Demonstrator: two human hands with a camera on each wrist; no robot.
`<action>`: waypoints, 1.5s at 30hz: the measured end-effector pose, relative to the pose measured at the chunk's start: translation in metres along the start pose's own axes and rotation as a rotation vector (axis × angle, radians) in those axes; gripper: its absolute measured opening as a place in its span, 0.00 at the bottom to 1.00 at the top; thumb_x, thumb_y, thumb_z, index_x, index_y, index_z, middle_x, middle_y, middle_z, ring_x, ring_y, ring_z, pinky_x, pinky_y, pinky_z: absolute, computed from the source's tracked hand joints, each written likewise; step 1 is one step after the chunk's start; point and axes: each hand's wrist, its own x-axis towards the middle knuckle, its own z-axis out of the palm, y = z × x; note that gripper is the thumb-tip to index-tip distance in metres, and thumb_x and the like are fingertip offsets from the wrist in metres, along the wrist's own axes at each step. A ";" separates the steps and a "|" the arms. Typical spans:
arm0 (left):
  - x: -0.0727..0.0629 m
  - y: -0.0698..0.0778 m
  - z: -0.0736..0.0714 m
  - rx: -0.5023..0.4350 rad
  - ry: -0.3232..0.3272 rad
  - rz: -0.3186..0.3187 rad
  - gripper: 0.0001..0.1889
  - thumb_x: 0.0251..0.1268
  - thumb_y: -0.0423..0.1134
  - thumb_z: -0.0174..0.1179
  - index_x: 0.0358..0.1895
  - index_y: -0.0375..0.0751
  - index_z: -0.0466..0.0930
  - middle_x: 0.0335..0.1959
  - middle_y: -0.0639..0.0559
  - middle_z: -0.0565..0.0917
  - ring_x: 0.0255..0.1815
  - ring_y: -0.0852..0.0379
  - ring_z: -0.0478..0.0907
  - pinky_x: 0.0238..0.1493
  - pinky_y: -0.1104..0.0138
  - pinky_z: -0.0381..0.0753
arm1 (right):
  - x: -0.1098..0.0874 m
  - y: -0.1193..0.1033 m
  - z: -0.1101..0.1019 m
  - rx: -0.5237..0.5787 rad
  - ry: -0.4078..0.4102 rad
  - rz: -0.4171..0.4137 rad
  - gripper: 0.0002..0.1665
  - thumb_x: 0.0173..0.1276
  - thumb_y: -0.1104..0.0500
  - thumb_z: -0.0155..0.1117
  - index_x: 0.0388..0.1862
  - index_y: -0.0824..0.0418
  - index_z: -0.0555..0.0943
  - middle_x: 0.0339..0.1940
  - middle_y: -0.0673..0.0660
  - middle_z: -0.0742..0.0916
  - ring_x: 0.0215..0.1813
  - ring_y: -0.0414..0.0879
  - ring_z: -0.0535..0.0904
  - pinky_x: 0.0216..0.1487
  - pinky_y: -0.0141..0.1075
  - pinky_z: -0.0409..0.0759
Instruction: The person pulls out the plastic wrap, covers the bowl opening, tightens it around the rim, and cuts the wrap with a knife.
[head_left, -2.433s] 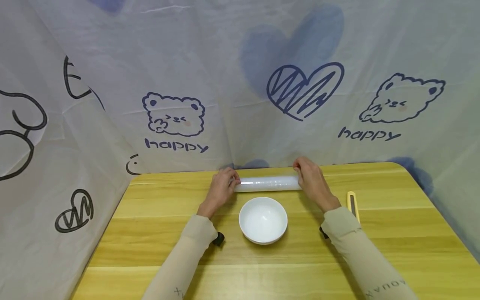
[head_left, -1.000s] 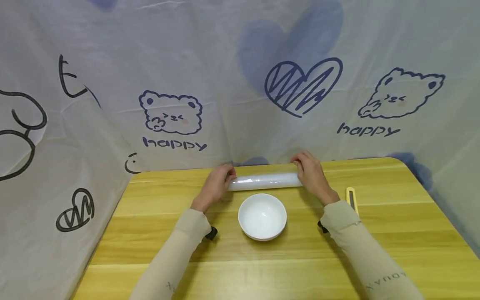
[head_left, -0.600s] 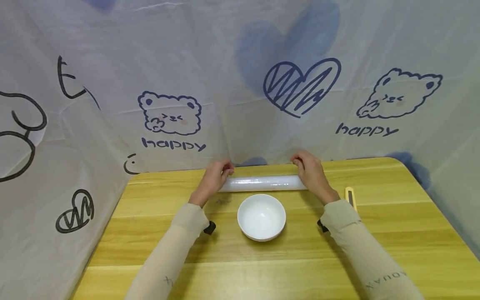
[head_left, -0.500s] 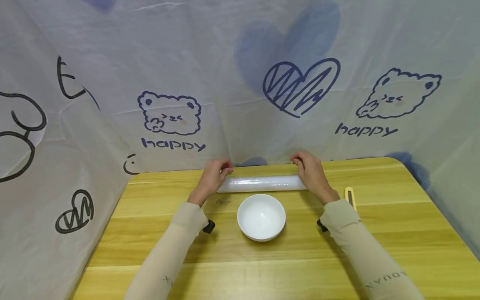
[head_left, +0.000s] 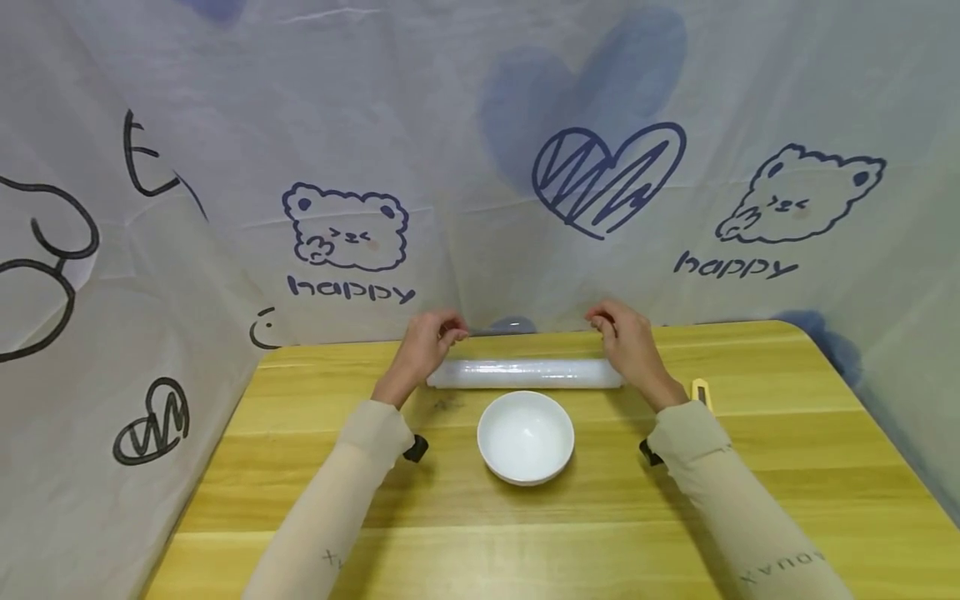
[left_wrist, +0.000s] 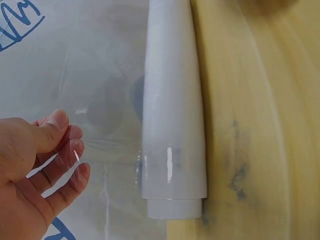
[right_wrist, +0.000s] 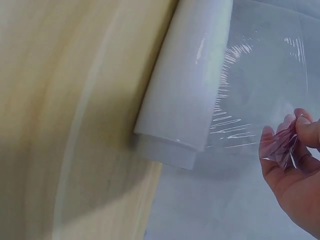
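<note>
A roll of cling film (head_left: 525, 373) lies crosswise near the table's far edge, behind a white bowl (head_left: 526, 438). A clear sheet of the film (right_wrist: 265, 65) stretches off the roll between both hands, creased near the roll in the right wrist view. My left hand (head_left: 427, 343) pinches one corner of the sheet between thumb and fingertips, the film (left_wrist: 75, 155) draped over the fingers. My right hand (head_left: 628, 343) pinches the other corner, where the film is bunched up. Both hands are beyond the roll, level with its ends.
A yellow utility knife (head_left: 702, 393) lies right of the right wrist, partly hidden by the sleeve. The wooden table (head_left: 525, 550) ends against a printed cloth (head_left: 480, 167) behind the roll. A dark mark (head_left: 446, 403) shows on the wood left of the bowl.
The left hand has moved left, from over the roll to its left end. More of the roll shows, and the film is now drawn out between the hands. The bowl has stayed put.
</note>
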 end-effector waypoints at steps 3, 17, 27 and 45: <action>0.003 0.001 -0.003 0.004 0.001 0.005 0.04 0.73 0.30 0.62 0.39 0.36 0.86 0.35 0.45 0.87 0.33 0.53 0.81 0.36 0.63 0.84 | 0.002 -0.002 -0.002 -0.004 0.014 -0.008 0.08 0.78 0.71 0.55 0.43 0.69 0.83 0.40 0.65 0.87 0.42 0.57 0.83 0.44 0.50 0.83; 0.009 0.013 -0.023 -0.019 0.003 0.057 0.04 0.72 0.30 0.63 0.38 0.35 0.85 0.35 0.42 0.88 0.32 0.49 0.83 0.33 0.63 0.83 | 0.006 -0.016 -0.013 -0.001 0.028 -0.001 0.08 0.78 0.70 0.55 0.44 0.69 0.83 0.41 0.64 0.87 0.40 0.55 0.81 0.41 0.46 0.81; 0.014 0.017 -0.034 0.019 0.026 0.083 0.03 0.71 0.31 0.64 0.37 0.37 0.86 0.34 0.46 0.87 0.32 0.53 0.82 0.35 0.62 0.84 | 0.007 -0.026 -0.018 0.010 0.034 -0.019 0.09 0.79 0.69 0.55 0.45 0.69 0.84 0.41 0.64 0.87 0.40 0.56 0.82 0.38 0.44 0.79; 0.018 0.036 -0.048 0.028 0.007 0.069 0.04 0.72 0.31 0.64 0.37 0.36 0.85 0.34 0.47 0.86 0.32 0.53 0.81 0.34 0.63 0.83 | 0.025 -0.032 -0.029 0.002 0.059 0.003 0.11 0.81 0.67 0.52 0.47 0.67 0.83 0.43 0.63 0.87 0.42 0.53 0.81 0.38 0.37 0.76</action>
